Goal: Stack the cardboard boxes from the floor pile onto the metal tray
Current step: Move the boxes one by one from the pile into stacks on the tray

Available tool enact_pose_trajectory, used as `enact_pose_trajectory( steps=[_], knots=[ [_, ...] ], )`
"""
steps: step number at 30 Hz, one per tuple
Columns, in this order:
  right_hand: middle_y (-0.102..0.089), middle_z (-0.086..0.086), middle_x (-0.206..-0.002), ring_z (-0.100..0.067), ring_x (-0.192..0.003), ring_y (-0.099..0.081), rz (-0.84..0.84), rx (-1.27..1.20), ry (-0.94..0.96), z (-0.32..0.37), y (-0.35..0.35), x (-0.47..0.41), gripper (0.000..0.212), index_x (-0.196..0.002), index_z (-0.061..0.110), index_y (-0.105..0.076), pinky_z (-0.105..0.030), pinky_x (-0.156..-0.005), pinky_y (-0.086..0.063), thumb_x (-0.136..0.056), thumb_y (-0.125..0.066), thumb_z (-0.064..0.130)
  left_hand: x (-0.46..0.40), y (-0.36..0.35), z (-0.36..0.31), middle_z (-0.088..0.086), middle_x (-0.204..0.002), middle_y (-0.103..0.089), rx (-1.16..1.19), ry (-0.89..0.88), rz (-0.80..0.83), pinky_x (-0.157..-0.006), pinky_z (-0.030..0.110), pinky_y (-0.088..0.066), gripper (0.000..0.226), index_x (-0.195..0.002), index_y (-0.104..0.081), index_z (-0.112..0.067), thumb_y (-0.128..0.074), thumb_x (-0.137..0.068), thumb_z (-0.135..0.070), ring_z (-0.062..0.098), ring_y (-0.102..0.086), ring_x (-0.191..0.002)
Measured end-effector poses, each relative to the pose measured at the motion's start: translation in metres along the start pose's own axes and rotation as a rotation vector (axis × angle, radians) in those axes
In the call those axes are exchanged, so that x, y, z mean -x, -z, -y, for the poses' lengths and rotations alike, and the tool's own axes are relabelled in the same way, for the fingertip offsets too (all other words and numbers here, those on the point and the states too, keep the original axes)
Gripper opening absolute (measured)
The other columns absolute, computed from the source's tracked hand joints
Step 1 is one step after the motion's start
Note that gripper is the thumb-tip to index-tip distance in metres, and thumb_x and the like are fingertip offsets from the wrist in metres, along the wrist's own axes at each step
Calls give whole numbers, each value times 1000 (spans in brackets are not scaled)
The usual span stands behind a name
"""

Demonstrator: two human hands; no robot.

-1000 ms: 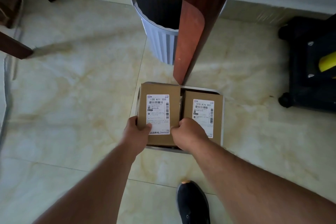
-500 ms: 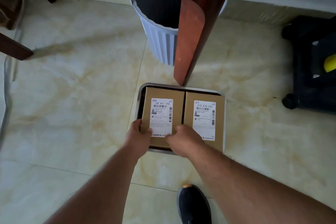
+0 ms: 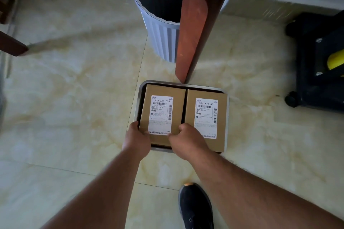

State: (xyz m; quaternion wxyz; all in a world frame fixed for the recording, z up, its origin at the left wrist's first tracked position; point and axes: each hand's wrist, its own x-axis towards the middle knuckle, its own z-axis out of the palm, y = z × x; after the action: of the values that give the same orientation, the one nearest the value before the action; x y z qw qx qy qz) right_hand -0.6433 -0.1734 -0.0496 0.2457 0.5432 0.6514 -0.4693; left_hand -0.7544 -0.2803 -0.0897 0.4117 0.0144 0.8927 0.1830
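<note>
Now the left box point(image 3: 162, 115) sits lower than a second ago, level with the right box point(image 3: 206, 119) and touching it inside the tray point(image 3: 138, 102). The left hand point(image 3: 136, 138) and right hand point(image 3: 186, 141) still grip its near corners. It looks placed, so releasing seems next.

Ribbed bin point(image 3: 163, 42) behind wooden leg point(image 3: 193, 33).

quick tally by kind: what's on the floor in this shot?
Cardboard boxes: 2 (left box, right box), side by side on the tray
Metal tray: 1
Ribbed bin: 1
Black wheeled case: 1
Black shoe: 1
Total: 6
</note>
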Motion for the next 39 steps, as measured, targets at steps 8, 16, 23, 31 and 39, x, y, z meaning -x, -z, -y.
enact_pose_trajectory(
  steps=[8,16,23,31,39],
  knots=[
    [-48,8,-80,-17,-73,-50,-100,-168,-52,-21,37,46,12,-87,24,-49,-25,-53,-30,-93,-52,33,73,36,-28,7,-142,-58,9,-60,83,-92,40,-55,64,-154,-38,-23,-56,-92,-24,32,-62,-114],
    [-64,2,-101,-19,-91,-59,-179,-415,-48,-46,113,158,26,-105,18,-65,-25,-62,-41,-98,-54,40,198,64,-89,-2,-154,-47,98,-168,183,-57,18,-35,65,-161,-29,-30,-55,-102,-33,6,-55,-82],
    [-46,-5,-159,-23,-143,-46,-298,-537,-116,-108,165,240,65,-156,11,-42,-25,-98,-33,-101,-55,43,286,46,-121,3,-157,-44,-1,-301,249,-85,30,-35,65,-161,-29,-25,-55,-102,-34,19,-47,-109],
    [-57,-4,-145,-23,-129,-56,-411,-646,-242,-213,193,300,57,-143,12,-55,-27,-94,-40,-99,-56,48,372,-27,-136,-2,-146,-50,-64,-367,368,-92,30,-35,61,-158,-36,-20,-58,-102,-31,24,-51,-119],
    [-49,-9,-157,-27,-141,-49,-485,-739,-316,-330,226,345,65,-152,8,-45,-33,-110,-39,-100,-56,46,448,-113,-149,4,-159,-45,-152,-413,435,-104,30,-36,66,-157,-37,-24,-64,-98,-34,26,-48,-141]
  ],
)
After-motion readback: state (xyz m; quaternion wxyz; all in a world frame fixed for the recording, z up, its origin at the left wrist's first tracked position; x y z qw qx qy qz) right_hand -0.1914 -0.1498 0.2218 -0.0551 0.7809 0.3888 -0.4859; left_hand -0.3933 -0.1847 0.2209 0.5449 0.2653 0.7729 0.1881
